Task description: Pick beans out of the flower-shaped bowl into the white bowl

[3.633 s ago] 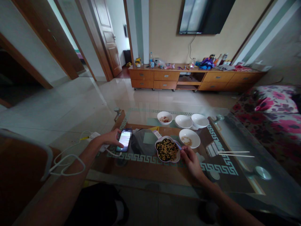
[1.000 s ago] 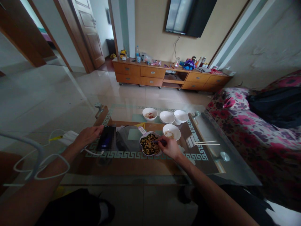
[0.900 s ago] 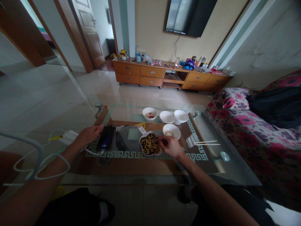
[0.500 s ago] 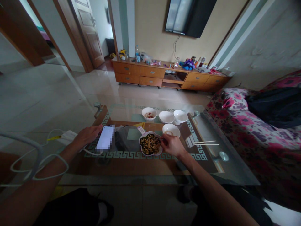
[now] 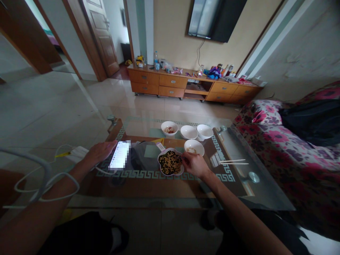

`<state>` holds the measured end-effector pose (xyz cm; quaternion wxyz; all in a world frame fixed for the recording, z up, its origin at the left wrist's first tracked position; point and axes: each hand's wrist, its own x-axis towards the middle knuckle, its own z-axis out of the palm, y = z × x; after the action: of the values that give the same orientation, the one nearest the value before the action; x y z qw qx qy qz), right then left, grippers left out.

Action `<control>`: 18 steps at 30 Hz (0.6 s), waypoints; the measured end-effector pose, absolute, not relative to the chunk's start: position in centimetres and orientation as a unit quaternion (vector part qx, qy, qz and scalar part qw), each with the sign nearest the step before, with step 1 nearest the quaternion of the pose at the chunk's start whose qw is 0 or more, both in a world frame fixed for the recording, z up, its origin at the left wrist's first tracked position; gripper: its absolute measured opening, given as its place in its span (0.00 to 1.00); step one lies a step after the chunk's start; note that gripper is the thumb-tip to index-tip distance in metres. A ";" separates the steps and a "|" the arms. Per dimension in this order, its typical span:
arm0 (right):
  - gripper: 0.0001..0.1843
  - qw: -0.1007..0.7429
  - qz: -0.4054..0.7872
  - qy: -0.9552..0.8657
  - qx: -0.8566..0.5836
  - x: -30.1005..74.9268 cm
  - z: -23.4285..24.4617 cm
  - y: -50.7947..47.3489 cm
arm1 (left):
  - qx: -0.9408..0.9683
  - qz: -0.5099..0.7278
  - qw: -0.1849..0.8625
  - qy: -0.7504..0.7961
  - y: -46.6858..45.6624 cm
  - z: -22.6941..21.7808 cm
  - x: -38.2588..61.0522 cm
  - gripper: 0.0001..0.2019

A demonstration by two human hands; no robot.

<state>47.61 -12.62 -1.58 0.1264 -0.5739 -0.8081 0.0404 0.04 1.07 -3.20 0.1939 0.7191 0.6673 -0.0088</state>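
My left hand (image 5: 100,155) lies at the left edge of a lit phone (image 5: 118,156), its fingers closed about the upper left side. The phone's right edge is blurred out. My right hand (image 5: 196,164) has its fingers pinched together at the right rim of a flower-shaped bowl (image 5: 160,171). That bowl is full of dark green food topped with light brown bits. What the pinched fingers hold is hidden. Just behind this hand stands a white bowl (image 5: 198,143) with a little pale residue inside.
Farther back on the glass table (image 5: 170,203) are a white bowl with reddish scraps (image 5: 169,124) and two more white bowls (image 5: 188,132). Chopsticks (image 5: 233,162) lie to the right. A white cable (image 5: 57,199) loops at left. A flowered sofa (image 5: 281,156) flanks the table.
The phone's screen now shows a list, where it looked nearly blank before. Both hands keep their places, and the view has shifted very slightly.
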 end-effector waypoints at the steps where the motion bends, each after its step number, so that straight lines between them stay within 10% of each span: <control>1: 0.10 0.126 0.041 -0.810 -0.571 47.6 -1.6 -12.6 | 0.719 -0.010 0.191 0.668 1.1 -3.3 0.0 0.36; 18: 0.11 0.149 0.022 -0.792 -0.591 48.5 -0.5 -12.3 | 0.718 0.022 0.188 0.670 1.1 -3.8 -0.5 0.35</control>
<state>48.52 -12.29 -0.53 0.1492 -0.5912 -0.7923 0.0218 -0.48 1.12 -3.83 0.1883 0.7182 0.6695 0.0224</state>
